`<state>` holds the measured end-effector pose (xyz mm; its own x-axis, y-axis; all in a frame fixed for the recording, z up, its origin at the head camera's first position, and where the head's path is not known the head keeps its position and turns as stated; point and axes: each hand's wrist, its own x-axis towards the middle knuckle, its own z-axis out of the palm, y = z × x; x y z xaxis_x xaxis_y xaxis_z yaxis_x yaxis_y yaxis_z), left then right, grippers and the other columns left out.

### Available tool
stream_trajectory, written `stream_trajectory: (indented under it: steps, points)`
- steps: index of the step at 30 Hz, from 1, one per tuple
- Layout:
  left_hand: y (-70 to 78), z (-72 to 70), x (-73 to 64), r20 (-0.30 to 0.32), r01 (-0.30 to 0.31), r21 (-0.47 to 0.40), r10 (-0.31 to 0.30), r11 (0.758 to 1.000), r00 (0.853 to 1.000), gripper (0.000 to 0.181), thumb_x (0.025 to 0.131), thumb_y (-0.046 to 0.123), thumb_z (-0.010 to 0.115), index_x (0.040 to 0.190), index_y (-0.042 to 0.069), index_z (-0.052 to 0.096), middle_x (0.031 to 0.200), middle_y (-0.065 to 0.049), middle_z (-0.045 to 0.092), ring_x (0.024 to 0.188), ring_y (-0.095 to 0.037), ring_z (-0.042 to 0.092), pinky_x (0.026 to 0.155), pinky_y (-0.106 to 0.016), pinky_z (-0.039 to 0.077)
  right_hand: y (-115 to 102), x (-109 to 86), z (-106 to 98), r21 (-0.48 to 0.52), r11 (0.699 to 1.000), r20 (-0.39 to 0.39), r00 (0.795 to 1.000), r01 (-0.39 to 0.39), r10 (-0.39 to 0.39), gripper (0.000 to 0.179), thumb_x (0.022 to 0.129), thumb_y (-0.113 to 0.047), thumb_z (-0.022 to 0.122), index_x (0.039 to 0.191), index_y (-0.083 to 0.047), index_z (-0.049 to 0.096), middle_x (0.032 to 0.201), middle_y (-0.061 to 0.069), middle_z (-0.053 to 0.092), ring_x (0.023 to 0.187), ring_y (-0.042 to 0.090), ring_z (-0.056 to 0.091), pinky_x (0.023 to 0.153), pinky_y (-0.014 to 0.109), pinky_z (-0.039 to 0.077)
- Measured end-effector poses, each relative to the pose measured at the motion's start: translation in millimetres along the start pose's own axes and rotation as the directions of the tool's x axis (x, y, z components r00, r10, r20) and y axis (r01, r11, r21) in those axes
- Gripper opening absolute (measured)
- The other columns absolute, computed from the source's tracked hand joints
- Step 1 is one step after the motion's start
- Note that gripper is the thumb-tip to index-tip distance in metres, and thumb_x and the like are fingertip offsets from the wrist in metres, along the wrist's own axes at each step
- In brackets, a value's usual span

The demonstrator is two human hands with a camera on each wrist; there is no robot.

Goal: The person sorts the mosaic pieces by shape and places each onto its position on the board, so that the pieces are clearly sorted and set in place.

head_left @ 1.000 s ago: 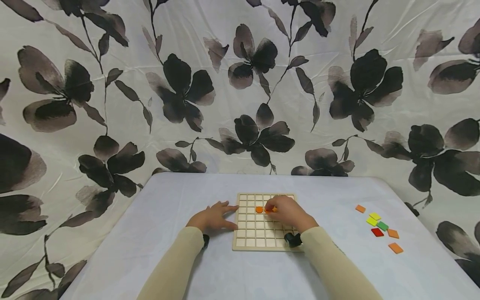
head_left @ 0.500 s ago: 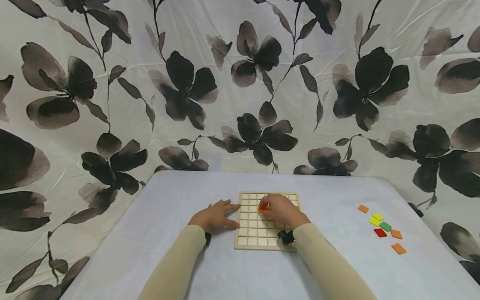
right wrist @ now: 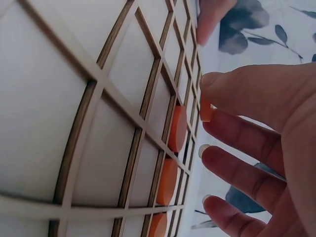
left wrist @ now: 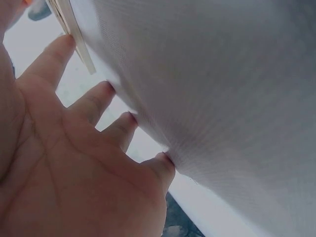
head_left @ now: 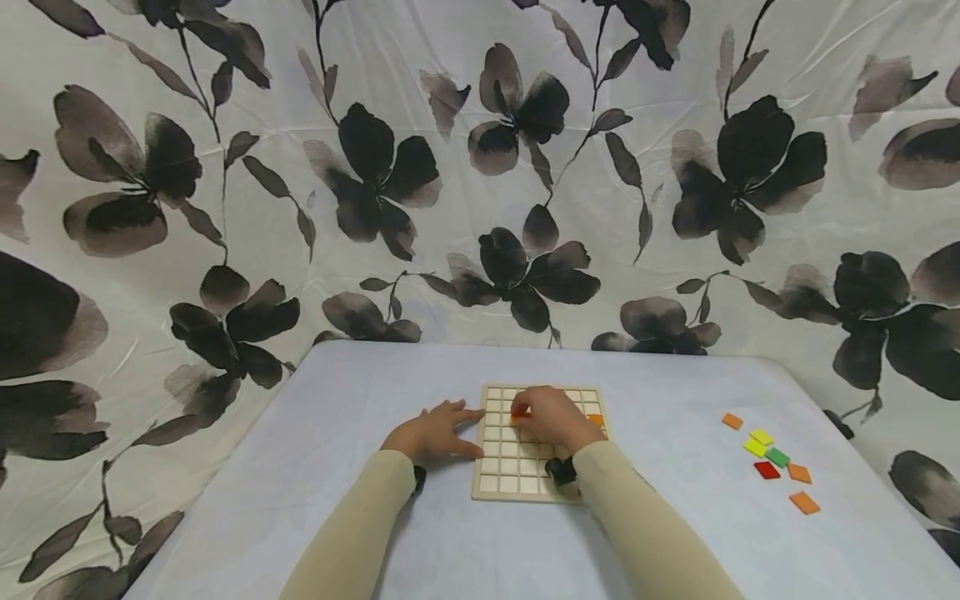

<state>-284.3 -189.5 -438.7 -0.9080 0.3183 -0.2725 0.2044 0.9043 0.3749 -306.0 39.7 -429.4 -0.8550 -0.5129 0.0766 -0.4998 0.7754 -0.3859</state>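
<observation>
1. Over the left half of the board [head_left: 508, 484], my right hand [head_left: 555, 414] pinches an orange piece [right wrist: 205, 111] between thumb and forefinger, the gap narrowed to the piece's own thickness.
2. I cannot tell whether this piece touches the board.
3. Two more fingers of that hand show below the pinch in my right wrist view, slightly bent and apart from the piece.
4. Three orange discs [right wrist: 177, 129] sit in the board's cells, one after another in a line near my fingertips. From my head, some orange [head_left: 596, 420] shows near the board's right edge, just past my right hand.
5. Beside the board's left edge, my left hand [head_left: 435, 431] lies spread and loose, gripping nothing. Its forefinger touches the edge, and its thumb points at the same side, lower down.
6. The board lies flat on the white table [head_left: 480, 550].
7. Well to the right are the loose tiles: three orange [head_left: 805, 502], two yellow [head_left: 755, 447] side by side, one green [head_left: 777, 457] and one red [head_left: 767, 471].
8. Beige sleeves [head_left: 652, 525] cover my arms, with a dark device [head_left: 560, 471] at each wrist.
9. Behind the table hangs a flowered cloth [head_left: 525, 192].
</observation>
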Motion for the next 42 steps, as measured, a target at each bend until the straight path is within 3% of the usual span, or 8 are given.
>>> stream_trajectory:
  steps: [14, 31, 42]
  points:
    - [-0.7, 1.3, 3.4, 0.007, 0.015, 0.012, -0.015, 1.0, 1.0, 0.078, 0.079, 0.059, 0.07, 0.147, 0.032, 0.042, 0.159, -0.009, 0.029, 0.15, -0.034, 0.018, 0.117, -0.065, 0.015, -4.2, 8.0, 6.0, -0.031, 0.999, -0.002, 0.999, 0.041, -0.041, 0.008, 0.09, -0.019, 0.068, 0.096, -0.016, 0.072, 0.097, -0.002, 0.072, 0.092, 0.017, 0.065, 0.085, 0.036, 0.053]
    - [0.4, 0.0, 3.0, 0.005, 0.01, 0.026, -0.01, 1.0, 1.0, 0.078, 0.08, 0.06, 0.069, 0.148, 0.032, 0.041, 0.16, -0.008, 0.027, 0.15, -0.034, 0.015, 0.117, -0.064, 0.013, -6.9, 16.4, 9.9, -0.095, 0.995, 0.008, 1.0, 0.025, -0.024, 0.008, 0.089, -0.02, 0.069, 0.096, -0.018, 0.073, 0.098, -0.003, 0.072, 0.093, 0.018, 0.066, 0.086, 0.037, 0.053]
    - [0.5, 0.3, 2.5, 0.005, 0.015, 0.031, -0.015, 0.999, 1.0, 0.078, 0.08, 0.059, 0.069, 0.147, 0.032, 0.041, 0.16, -0.009, 0.027, 0.15, -0.034, 0.016, 0.117, -0.064, 0.013, -7.7, 17.4, 10.7, -0.079, 0.997, 0.026, 1.0, -0.007, 0.009, 0.008, 0.089, -0.021, 0.069, 0.097, -0.019, 0.073, 0.097, -0.004, 0.071, 0.092, 0.015, 0.064, 0.087, 0.037, 0.053]
